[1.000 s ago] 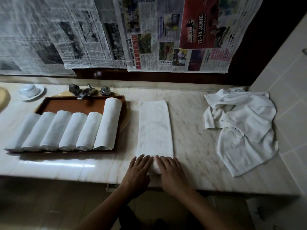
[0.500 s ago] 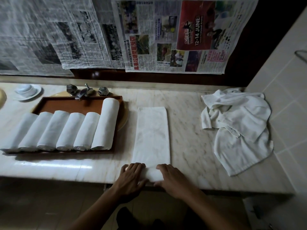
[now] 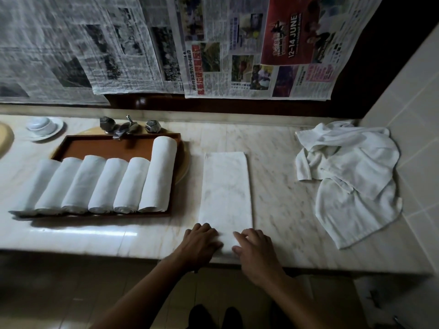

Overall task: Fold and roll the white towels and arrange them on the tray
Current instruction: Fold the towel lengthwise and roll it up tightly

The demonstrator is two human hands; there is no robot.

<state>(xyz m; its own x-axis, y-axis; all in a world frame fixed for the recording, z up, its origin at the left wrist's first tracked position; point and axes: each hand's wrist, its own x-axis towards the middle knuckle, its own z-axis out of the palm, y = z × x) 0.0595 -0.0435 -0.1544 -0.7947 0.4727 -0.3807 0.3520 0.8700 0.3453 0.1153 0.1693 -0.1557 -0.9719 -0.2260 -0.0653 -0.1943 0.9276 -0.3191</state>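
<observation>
A white towel folded into a long strip [image 3: 225, 186] lies on the marble counter [image 3: 280, 210], running away from me. Its near end is turned up into a small roll at the counter's front edge. My left hand [image 3: 202, 243] curls its fingers round the roll's left part. My right hand [image 3: 255, 249] grips the right part with bent fingers. To the left, a brown tray [image 3: 114, 141] holds several rolled white towels [image 3: 133, 184] side by side, their near ends over the tray's front rim.
A loose heap of unfolded white towels [image 3: 344, 181] lies at the right by the tiled wall [image 3: 408, 129]. Behind the tray stand a metal faucet [image 3: 126, 128] and a white cup on a saucer [image 3: 44, 125]. Newspaper sheets [image 3: 225, 51] hang over the back wall.
Both hands lay flat on the towel's near end a second ago. They have since curled round it and a small roll has formed at the counter's edge.
</observation>
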